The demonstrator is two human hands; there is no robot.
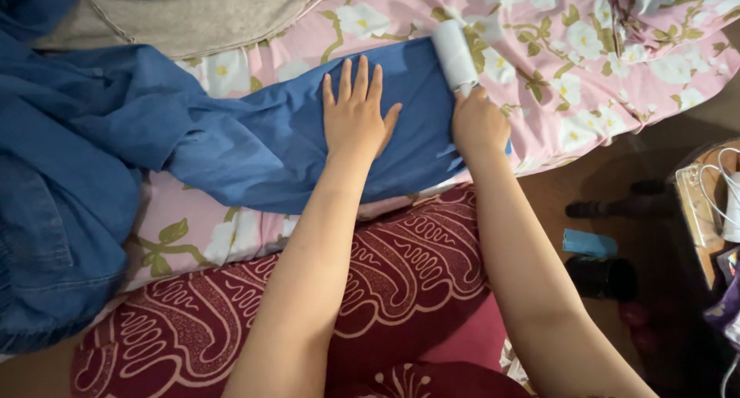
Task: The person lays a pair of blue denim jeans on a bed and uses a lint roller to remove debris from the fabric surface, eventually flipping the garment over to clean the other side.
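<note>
The left hand (356, 113) lies flat, fingers spread, on a blue garment (270, 144) stretched across a pink floral bedsheet (586, 51). Just beside it, the right hand (479, 124) grips the handle of a white lint roller (454, 55), whose roll rests on the garment's end. The rest of the blue cloth bunches up at the left, near a grey cloth (193, 13) at the top. A maroon patterned cloth (401, 259) lies under both forearms. On the floor at right stands a dark cup (605, 278).
</note>
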